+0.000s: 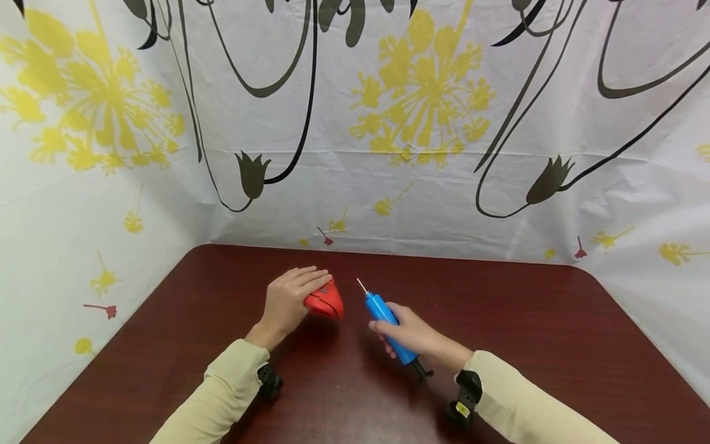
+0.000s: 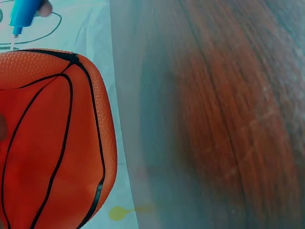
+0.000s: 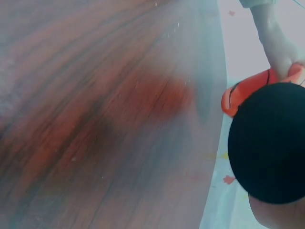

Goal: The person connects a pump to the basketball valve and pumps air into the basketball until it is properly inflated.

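Observation:
My left hand (image 1: 288, 299) grips a limp, folded orange-red basketball (image 1: 327, 301) with black seams, holding it above the table. The left wrist view shows the ball (image 2: 81, 138) close up, its side caved in. My right hand (image 1: 410, 332) holds a blue ball pump (image 1: 383, 308), fingers wrapped round the barrel. A thin needle (image 1: 362, 285) points from the pump's tip up and left, apart from the ball in the head view. At the pump's lower end is a black handle (image 1: 420, 369). A round black part (image 3: 269, 143) hides much of the right hand in the right wrist view.
A dark red-brown, glossy table (image 1: 344, 401) lies under both hands. Behind and beside it hangs a white cloth (image 1: 344, 123) with yellow and dark floral prints. Each wrist bears a black strapped device, on the left (image 1: 270, 381) and on the right (image 1: 467, 394).

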A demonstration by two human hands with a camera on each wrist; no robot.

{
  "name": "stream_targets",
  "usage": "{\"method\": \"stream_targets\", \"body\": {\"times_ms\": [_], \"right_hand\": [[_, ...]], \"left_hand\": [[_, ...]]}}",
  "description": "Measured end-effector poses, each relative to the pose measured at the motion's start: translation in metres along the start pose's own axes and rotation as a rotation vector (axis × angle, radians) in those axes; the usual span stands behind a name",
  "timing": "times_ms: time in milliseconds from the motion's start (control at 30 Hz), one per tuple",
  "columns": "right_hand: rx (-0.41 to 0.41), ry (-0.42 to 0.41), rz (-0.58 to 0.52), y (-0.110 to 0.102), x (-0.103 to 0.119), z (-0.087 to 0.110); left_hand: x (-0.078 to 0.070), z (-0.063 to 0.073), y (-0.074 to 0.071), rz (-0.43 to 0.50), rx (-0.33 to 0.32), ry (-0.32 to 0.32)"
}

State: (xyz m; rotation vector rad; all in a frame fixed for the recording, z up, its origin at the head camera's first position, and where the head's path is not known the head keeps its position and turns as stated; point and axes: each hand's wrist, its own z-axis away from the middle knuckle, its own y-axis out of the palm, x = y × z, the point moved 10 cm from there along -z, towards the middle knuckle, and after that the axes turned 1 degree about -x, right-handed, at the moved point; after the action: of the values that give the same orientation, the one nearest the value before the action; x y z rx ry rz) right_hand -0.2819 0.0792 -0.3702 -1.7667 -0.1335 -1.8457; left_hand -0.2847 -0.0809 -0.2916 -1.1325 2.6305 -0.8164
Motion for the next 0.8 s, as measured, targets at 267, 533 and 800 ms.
{"method": "stream_targets", "body": {"times_ms": [267,533,800], "right_hand": [[0.049,-0.019,-0.005,0.01,0.012,0.01],[0.026,-0.087,-0.03,0.013,0.024,0.011],[0.017,-0.099,-0.022,0.01,0.026,0.011]], "left_hand": [[-0.014,-0.006,0.001,0.006,-0.022,0.056],[-0.029,-0.01,0.004,-0.005,-0.01,0.07],[-0.038,-0.014,0.005,0.008,0.001,0.081]]}}
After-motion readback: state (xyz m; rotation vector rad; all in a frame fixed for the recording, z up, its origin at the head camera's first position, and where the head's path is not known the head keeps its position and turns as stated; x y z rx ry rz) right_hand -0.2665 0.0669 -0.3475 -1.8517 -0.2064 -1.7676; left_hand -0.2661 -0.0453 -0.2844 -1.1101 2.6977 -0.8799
